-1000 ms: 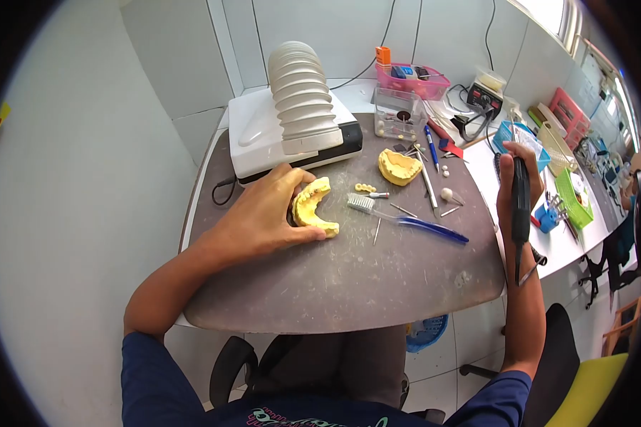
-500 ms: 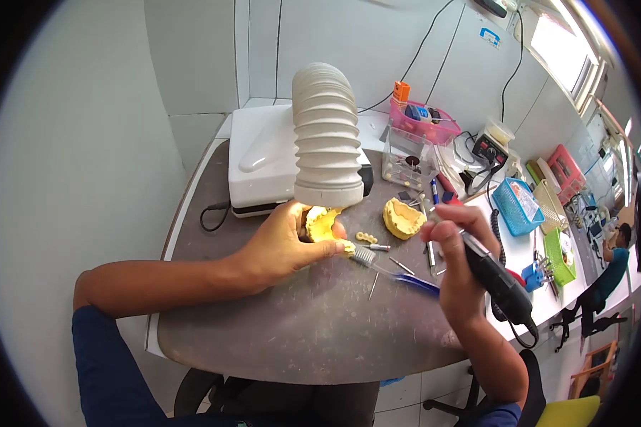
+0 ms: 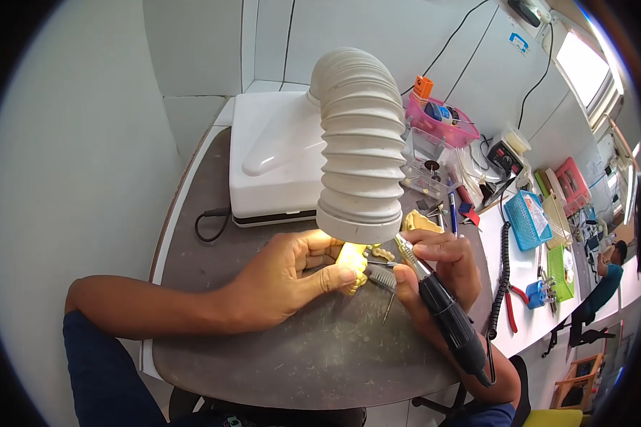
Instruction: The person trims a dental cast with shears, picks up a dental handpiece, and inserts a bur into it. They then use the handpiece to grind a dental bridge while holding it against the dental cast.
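Observation:
My left hand (image 3: 288,274) is closed around a yellow plaster dental cast (image 3: 351,267), thumb on its near side, under the mouth of a white corrugated suction hose (image 3: 361,156). A black handpiece (image 3: 449,320) with a metal nose is gripped in my right hand (image 3: 445,274), its nose pointing up and left beside the hose mouth. A gap shows between nose and cast; I cannot make out a bur. Between my hands lie a short row of tooth crowns (image 3: 383,253) and a brush (image 3: 382,279). Another dental cast (image 3: 420,220) is partly hidden behind my right hand.
A white suction unit (image 3: 274,164) stands at the back left. To the right are a clear box (image 3: 431,164), a pink basket (image 3: 441,121), a blue basket (image 3: 525,217), red pliers (image 3: 511,309) and a coiled cord (image 3: 502,277). Another person (image 3: 598,285) sits far right.
My right hand has brought the handpiece left and down, close to the cast. My left hand has moved slightly right and turned the cast. The camera view has shifted.

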Motion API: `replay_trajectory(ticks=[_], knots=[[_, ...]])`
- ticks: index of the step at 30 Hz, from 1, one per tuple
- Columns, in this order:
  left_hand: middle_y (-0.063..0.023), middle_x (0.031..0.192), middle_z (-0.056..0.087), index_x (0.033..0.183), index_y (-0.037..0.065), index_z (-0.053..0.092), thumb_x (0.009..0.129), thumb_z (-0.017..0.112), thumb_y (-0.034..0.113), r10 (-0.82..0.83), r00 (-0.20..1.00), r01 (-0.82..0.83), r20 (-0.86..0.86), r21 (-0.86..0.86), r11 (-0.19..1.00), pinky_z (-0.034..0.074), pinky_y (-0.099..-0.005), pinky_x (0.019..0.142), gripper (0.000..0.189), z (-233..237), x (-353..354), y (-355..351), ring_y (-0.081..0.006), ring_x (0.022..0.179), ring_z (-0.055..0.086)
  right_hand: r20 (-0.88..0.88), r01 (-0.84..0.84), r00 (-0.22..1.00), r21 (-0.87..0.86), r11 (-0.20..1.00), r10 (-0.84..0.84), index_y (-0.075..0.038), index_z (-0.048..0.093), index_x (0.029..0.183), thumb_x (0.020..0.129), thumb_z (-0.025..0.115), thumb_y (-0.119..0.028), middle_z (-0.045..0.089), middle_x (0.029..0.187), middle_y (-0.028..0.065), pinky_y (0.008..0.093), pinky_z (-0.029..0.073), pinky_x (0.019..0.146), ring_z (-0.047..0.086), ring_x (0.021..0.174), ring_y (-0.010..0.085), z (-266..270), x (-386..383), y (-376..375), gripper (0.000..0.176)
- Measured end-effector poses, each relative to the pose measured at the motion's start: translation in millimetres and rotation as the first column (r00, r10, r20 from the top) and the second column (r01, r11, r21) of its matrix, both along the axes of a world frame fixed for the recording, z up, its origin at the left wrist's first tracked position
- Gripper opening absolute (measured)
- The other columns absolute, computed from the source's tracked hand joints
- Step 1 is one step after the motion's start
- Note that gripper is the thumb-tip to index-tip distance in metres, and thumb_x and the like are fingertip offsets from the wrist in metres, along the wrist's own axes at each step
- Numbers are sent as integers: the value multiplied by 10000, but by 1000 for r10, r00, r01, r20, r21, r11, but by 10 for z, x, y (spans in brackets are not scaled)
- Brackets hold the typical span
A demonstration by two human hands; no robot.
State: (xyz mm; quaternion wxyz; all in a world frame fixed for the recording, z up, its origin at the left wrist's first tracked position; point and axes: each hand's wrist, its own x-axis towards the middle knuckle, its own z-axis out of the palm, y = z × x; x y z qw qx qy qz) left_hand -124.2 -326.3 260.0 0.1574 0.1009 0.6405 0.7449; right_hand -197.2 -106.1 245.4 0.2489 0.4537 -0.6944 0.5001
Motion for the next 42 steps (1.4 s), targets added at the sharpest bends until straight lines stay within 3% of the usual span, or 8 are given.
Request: replay_trajectory(ticks=[1, 7, 23, 28, 31, 35, 37, 42], knots=[[-135, 1251, 613, 1364, -81, 437, 1027, 522, 186, 14, 999, -16, -42, -48, 999, 447, -328, 1069, 439, 3, 3, -3, -186, 1184, 588, -86, -30, 996, 5, 1000, 30, 19, 550, 942, 705, 796, 2, 661, 821, 169, 300, 530, 654, 717, 800, 261, 2, -17, -9, 342], [-127, 1224, 628, 1330, -91, 497, 1025, 530, 216, 21, 998, -21, 56, 0, 1000, 454, -300, 1055, 434, 18, 0, 23, -160, 1165, 598, -98, -73, 992, 0, 997, 73, 24, 524, 899, 702, 768, -17, 665, 777, 185, 285, 526, 592, 735, 805, 282, -8, -54, -82, 316], [-123, 1187, 639, 1342, -95, 486, 1019, 547, 230, 51, 999, -50, 17, -51, 997, 472, -299, 1033, 463, 9, 11, 29, -172, 1131, 616, -36, -51, 998, 31, 998, 52, 33, 564, 864, 694, 768, -32, 621, 712, 136, 322, 551, 643, 739, 879, 336, 25, -13, -65, 274], [-128, 1237, 612, 1372, -94, 447, 1021, 543, 241, 43, 997, -46, 57, 45, 998, 473, -290, 1035, 495, -36, 9, 32, -157, 1144, 606, -99, -56, 993, 91, 994, 65, 35, 584, 878, 690, 781, -41, 655, 765, 158, 327, 559, 669, 734, 910, 335, 30, 4, -67, 282], [-124, 1251, 601, 1385, -90, 431, 1021, 542, 240, 33, 998, -35, 54, 27, 999, 476, -284, 1031, 504, -6, 22, 32, -149, 1148, 600, -19, -24, 1000, 47, 999, 25, 38, 600, 886, 690, 783, -45, 681, 819, 190, 333, 566, 708, 733, 908, 333, 13, 22, -73, 281], [-121, 1245, 604, 1386, -87, 435, 1020, 544, 238, 35, 999, -35, 35, 9, 999, 480, -281, 1026, 501, -9, 31, 45, -144, 1153, 592, -67, -27, 997, 56, 998, 31, 39, 602, 893, 685, 789, -51, 695, 866, 212, 347, 572, 745, 735, 864, 314, 16, 6, -82, 293], [-94, 1154, 630, 1330, -97, 484, 1016, 567, 233, 86, 996, -87, 16, 85, 993, 499, -271, 934, 464, -53, 36, 65, -120, 1028, 616, -141, -46, 988, 103, 994, 60, 42, 597, 910, 681, 793, -55, 703, 900, 223, 357, 577, 754, 730, 820, 290, 20, 9, -79, 317], [-97, 1165, 628, 1333, -96, 482, 1014, 570, 234, 93, 996, -93, 1, 18, 996, 493, -271, 942, 468, -39, 20, 48, -120, 1040, 612, 5, 0, 1000, 40, 999, 0, 23, 636, 905, 696, 813, -106, 698, 985, 227, 367, 578, 783, 725, 826, 292, -13, 29, -60, 302]])
